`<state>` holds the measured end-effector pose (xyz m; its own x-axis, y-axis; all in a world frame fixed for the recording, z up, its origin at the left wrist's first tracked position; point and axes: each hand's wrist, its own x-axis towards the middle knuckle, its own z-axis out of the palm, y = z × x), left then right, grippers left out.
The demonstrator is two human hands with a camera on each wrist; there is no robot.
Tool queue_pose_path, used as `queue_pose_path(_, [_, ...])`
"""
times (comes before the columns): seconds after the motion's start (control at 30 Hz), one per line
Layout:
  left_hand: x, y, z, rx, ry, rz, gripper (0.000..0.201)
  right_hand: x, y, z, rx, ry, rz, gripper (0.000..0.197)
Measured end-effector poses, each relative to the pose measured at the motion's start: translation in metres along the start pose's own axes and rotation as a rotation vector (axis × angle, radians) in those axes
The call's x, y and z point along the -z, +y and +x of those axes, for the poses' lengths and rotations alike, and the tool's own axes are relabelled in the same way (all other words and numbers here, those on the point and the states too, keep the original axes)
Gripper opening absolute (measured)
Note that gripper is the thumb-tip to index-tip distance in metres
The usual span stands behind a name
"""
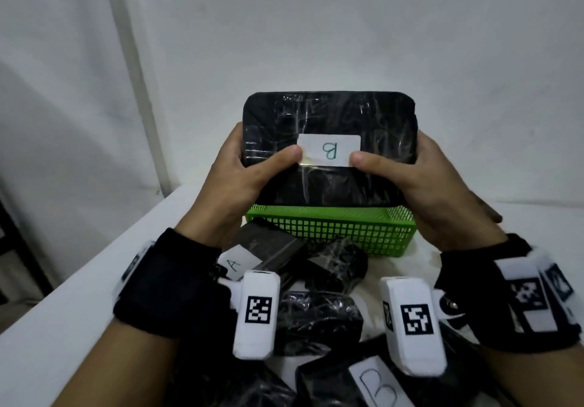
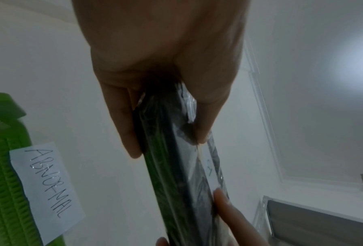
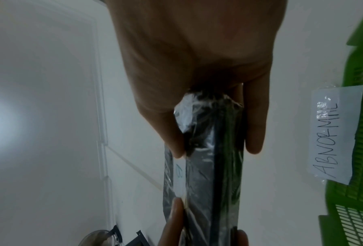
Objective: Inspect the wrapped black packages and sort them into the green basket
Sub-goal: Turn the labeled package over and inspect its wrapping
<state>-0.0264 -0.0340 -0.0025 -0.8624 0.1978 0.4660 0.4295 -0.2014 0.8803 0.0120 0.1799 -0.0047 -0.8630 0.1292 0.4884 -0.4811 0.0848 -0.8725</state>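
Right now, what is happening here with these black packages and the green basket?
A person holds one wrapped black package up with both hands, left hand and right hand, thumbs at the ends of its white label, which is marked B. It is above the green basket, not yet inside. The basket carries a paper sign reading ABNORMAL. More wrapped packages lie on the white table in front, one labelled A, another B.
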Motion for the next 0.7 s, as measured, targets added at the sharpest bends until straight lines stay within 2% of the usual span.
queue_pose_path(0.1, [-0.005, -0.006, 0.002, -0.025, -0.007, 0.015, 0.047, 0.000, 0.003, -0.003, 0.049, 0.084, -0.042, 0.048])
queue_pose_path(0.27, [-0.007, -0.006, 0.002, -0.120, -0.002, 0.055, 0.042, -0.003, 0.004, -0.004, 0.099, 0.127, -0.026, 0.041])
queue_pose_path(0.43, [-0.003, -0.014, 0.003, -0.058, 0.008, 0.126, 0.039, 0.005, 0.006, -0.004, 0.079, 0.131, -0.116, 0.044])
queue_pose_path(0.5, [-0.001, -0.016, 0.003, 0.010, -0.055, 0.215, 0.040, 0.009, 0.009, -0.005, 0.088, 0.151, -0.314, 0.048])
queue_pose_path(0.6, [0.001, -0.015, 0.003, 0.100, -0.127, 0.207, 0.038, 0.006, 0.013, -0.007, 0.120, 0.302, -0.861, 0.056])
queue_pose_path(0.63, [0.001, -0.012, 0.003, 0.132, -0.134, 0.172, 0.042, 0.004, 0.013, -0.008, 0.143, 0.357, -0.934, 0.058])
queue_pose_path(0.7, [0.000, -0.008, 0.004, 0.193, -0.124, 0.096, 0.058, 0.002, 0.012, -0.010, 0.181, 0.368, -0.885, 0.060])
